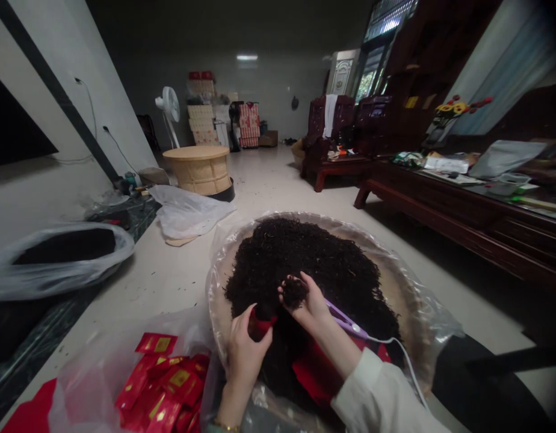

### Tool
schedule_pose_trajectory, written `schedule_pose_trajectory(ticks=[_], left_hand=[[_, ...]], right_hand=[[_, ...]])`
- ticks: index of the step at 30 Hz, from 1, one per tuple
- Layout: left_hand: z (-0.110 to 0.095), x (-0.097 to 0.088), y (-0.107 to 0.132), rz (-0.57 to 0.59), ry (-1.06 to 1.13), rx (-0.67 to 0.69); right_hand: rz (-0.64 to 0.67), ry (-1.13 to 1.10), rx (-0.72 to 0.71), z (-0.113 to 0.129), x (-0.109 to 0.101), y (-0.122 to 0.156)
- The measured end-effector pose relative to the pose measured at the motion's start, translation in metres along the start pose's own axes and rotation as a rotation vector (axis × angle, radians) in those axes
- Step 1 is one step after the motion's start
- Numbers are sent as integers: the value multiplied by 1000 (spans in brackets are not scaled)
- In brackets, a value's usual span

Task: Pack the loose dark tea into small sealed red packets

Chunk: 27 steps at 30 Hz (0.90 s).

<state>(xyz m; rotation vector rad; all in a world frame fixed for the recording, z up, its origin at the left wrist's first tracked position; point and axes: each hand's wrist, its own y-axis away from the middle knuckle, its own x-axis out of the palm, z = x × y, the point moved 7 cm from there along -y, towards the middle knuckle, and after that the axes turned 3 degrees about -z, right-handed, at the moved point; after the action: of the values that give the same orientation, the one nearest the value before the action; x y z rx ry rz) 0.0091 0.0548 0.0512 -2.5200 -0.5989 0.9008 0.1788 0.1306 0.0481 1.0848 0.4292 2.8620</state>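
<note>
My left hand (242, 352) grips a small red packet (260, 328) between thumb and fingers, its mouth facing up. Close beside it, my right hand (315, 311) is cupped, palm up, around a clump of dark tea leaves (295, 293). Both hands are over a large heap of the same dark leaves (314, 246), spread in a round tray (407, 300) lined with clear plastic. Partly behind my right forearm lies a purple tong-like tool (348, 322) with a white cord. Red material (316, 370) lies under that forearm; what it is, I cannot tell.
At the lower left, a clear plastic bag (88, 376) holds several red-and-gold packets (179, 379). Another bag (120, 249) of dark leaves stands at left. Beyond are a round wooden table (197, 153), a white fan (170, 105), stacked boxes (203, 123) and a long dark wooden table (458, 210).
</note>
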Motion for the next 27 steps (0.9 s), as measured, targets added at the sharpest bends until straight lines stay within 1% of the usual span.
schedule_pose_trajectory(ticks=[2,4,6,8,11,13,17,19,23,27], left_hand=[[-2,4,-1,8,-10,-7],[-4,8,-2,14,-24,-6],[-7,11,-3,22,-32,-2],[-10,14,-4,31,-35,-4],[-11,16,-4,48,-35,-20],[-11,18,-4,66,-34,-29],[-10,19,-3,80,-38,-44],[-10,19,-3,79,-37,-44],[-9,18,-3,62,-32,-33],[-3,10,-4,14,-57,-46]], right_hand=[[-17,-87,7,2,6,5],[-21,-133,-29,5,14,11],[-20,-142,-72,6,23,17],[-28,-143,-85,4,30,20],[-70,-180,-75,-1,32,22],[-87,-184,-101,-2,31,22],[-44,-181,-185,1,34,23],[-36,-173,-184,1,32,21],[-49,31,-181,4,19,8],[-46,233,-218,10,5,0]])
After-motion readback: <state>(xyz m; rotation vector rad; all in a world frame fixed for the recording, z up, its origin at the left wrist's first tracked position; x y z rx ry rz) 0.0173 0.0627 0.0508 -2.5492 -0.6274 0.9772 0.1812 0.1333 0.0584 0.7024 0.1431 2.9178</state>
